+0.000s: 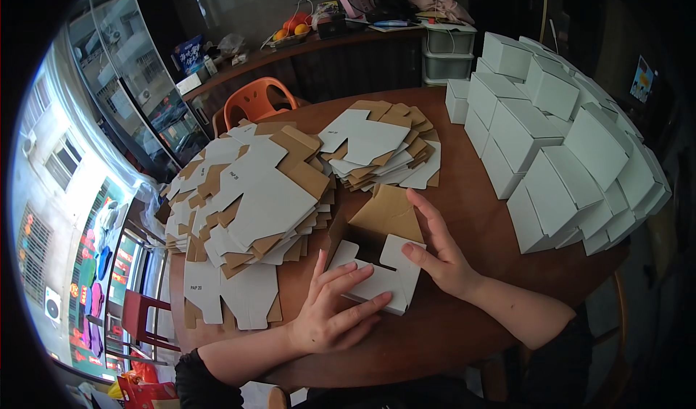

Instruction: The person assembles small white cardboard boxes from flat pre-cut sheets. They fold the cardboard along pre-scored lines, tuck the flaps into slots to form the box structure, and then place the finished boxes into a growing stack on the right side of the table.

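A partly folded cardboard box [386,271], white outside and brown inside, stands on the table in front of me. Its brown lid flap [388,212] is raised at the back, and a slot shows between the white flaps on top. My left hand [337,304] lies against the near left side of the box, fingers stretched and spread over the white panel. On the right, my right hand [448,260] grips the box's edge, with the thumb on top near the corner and the fingers behind the side wall.
Flat cardboard blanks lie left in a large pile [261,184], with a smaller pile [377,137] behind. Finished white boxes [522,130] are stacked along the table's right side. An orange chair [257,98] stands beyond the round wooden table [478,213]. A cluttered counter [319,46] runs behind.
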The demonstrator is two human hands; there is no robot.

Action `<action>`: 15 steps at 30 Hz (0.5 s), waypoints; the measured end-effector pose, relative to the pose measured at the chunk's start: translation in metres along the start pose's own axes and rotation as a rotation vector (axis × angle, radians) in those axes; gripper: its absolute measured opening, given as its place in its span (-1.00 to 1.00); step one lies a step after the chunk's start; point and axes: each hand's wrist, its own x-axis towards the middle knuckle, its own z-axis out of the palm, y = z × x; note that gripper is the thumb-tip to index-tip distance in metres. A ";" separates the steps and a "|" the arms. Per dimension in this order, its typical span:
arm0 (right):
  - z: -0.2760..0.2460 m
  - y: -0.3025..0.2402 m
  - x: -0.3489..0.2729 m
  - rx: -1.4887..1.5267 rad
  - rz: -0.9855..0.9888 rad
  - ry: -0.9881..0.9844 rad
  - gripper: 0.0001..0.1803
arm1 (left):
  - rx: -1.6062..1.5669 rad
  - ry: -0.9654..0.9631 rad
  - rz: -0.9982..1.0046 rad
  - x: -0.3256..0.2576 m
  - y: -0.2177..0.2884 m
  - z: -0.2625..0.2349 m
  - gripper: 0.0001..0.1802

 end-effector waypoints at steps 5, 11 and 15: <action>0.001 0.004 -0.001 0.032 0.000 -0.011 -0.20 | 0.000 0.020 0.020 0.002 0.001 -0.001 -0.40; -0.004 -0.002 0.002 0.088 0.065 -0.096 -0.21 | -0.347 0.410 -0.007 -0.021 -0.013 0.017 -0.27; -0.011 0.003 0.003 0.196 0.053 -0.099 -0.28 | -0.380 0.263 -0.167 -0.017 -0.019 0.002 -0.37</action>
